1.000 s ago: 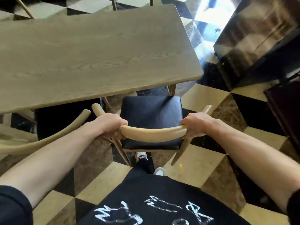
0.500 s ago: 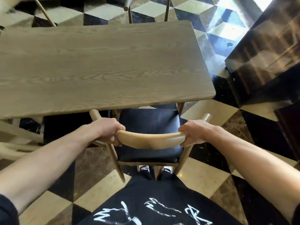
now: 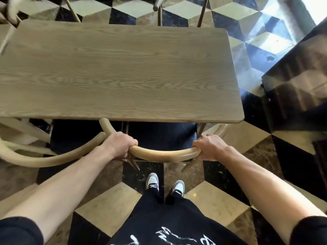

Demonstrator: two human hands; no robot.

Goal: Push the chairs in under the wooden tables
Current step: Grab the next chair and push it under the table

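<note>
A wooden chair [image 3: 164, 154] with a curved pale backrest and a black seat [image 3: 161, 134] stands at the near edge of the wooden table [image 3: 115, 71]. Most of the seat is hidden under the tabletop. My left hand [image 3: 120, 145] grips the left end of the backrest. My right hand [image 3: 208, 147] grips its right end. The tips of the chair's arms touch or pass just under the table's edge.
A second chair [image 3: 44, 158] of the same kind stands to the left, its arm close to my left hand. More chair legs [image 3: 160, 13] show beyond the table's far edge. A dark glossy cabinet [image 3: 297, 89] stands at the right. My feet [image 3: 164, 184] stand on the chequered floor.
The chair has slid forward under the table with both hands on its backrest. Far less of the black seat shows now, and I have stepped closer.
</note>
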